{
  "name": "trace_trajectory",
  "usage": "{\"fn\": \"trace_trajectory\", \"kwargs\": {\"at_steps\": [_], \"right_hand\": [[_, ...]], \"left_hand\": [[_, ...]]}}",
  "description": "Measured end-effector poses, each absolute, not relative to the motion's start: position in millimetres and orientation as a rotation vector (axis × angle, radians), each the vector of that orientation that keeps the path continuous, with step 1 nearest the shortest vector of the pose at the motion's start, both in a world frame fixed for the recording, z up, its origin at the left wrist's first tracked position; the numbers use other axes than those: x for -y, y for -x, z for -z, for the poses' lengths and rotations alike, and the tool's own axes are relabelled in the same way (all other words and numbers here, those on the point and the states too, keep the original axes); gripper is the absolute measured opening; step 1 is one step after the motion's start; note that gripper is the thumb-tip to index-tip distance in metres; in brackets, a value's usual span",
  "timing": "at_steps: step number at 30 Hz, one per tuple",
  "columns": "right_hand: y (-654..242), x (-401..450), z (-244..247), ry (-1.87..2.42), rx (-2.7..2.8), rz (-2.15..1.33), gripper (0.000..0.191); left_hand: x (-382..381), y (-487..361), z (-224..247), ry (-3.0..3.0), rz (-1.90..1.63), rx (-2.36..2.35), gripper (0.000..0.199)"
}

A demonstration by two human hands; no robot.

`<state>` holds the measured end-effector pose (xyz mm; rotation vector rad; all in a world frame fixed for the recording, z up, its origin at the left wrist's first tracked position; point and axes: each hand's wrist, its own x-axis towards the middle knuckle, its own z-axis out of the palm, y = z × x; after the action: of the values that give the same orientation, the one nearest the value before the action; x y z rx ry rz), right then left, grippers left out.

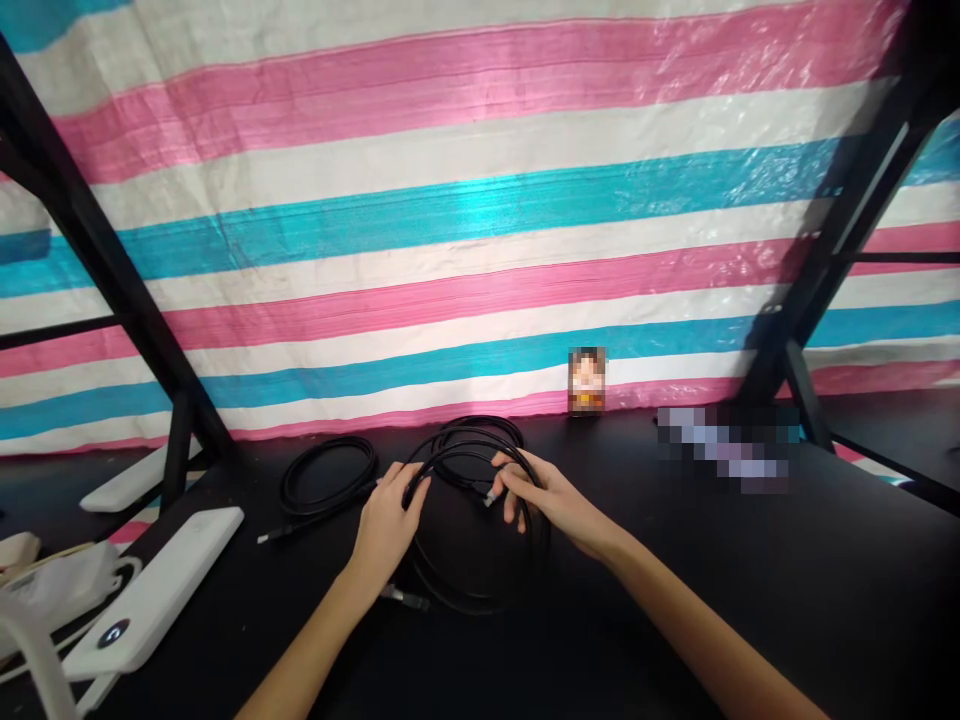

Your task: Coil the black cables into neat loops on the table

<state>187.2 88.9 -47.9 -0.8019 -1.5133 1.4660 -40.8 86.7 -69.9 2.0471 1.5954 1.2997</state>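
A large coil of black cable (476,603) hangs in loops between my two hands. My left hand (391,515) is closed round the coil's left side. On its right side, my right hand (536,492) has its fingers bent round the loops, near a silver connector (490,497). Another connector (406,598) shows just below my left hand. Behind the held loops lies a second black coil (480,422), partly hidden by them. A third coil (283,487) rests on the black table to the left, its connector (264,539) pointing left.
A long white device (169,590) and white adapters with cords (67,590) lie at the left. Near the back edge stands a small blurred box (586,382). Blurred items (724,445) lie at the back right. Black frame legs slant up on both sides before a striped sheet (465,210).
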Motion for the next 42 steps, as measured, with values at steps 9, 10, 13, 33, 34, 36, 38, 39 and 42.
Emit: {"fn": "trace_trajectory", "kwargs": {"at_steps": [9, 10, 13, 33, 34, 36, 38, 39, 42], "right_hand": [[-188.0, -79.9, 28.0, 0.971, 1.307, -1.729, 0.063], [-188.2, -79.9, 27.6, 0.985, 1.302, -1.722, 0.061], [-188.5, -81.5, 30.2, 1.011, 1.298, -1.688, 0.056], [-226.9, -115.3, 46.0, 1.019, 1.183, -0.759, 0.042], [-229.9, -116.7, 45.9, 1.010, 1.147, -0.689, 0.041], [-235.8, -119.3, 45.1, 1.000, 1.064, -0.568, 0.040], [-240.4, -121.2, 44.5, 1.008, 0.995, -0.505, 0.039], [-241.8, -121.9, 44.6, 1.016, 0.981, -0.506, 0.038], [-240.6, -122.1, 46.2, 1.021, 1.032, -0.592, 0.037]], "left_hand": [[-87.1, 39.0, 61.5, -1.696, -1.541, -1.323, 0.029], [-87.1, 38.7, 60.6, -1.599, -1.556, -1.282, 0.031], [-86.0, 37.1, 57.0, -1.445, -1.566, -1.225, 0.033], [-105.9, 114.0, 36.6, -0.584, -1.844, -0.788, 0.040], [-106.6, 117.3, 38.1, -0.563, -1.838, -0.765, 0.042], [-107.0, 122.3, 39.4, -0.539, -1.836, -0.722, 0.043], [-105.9, 125.0, 37.5, -0.541, -1.829, -0.687, 0.044], [-105.1, 125.2, 35.5, -0.551, -1.815, -0.674, 0.043], [-102.8, 120.2, 29.0, -0.617, -1.745, -0.656, 0.040]]}}
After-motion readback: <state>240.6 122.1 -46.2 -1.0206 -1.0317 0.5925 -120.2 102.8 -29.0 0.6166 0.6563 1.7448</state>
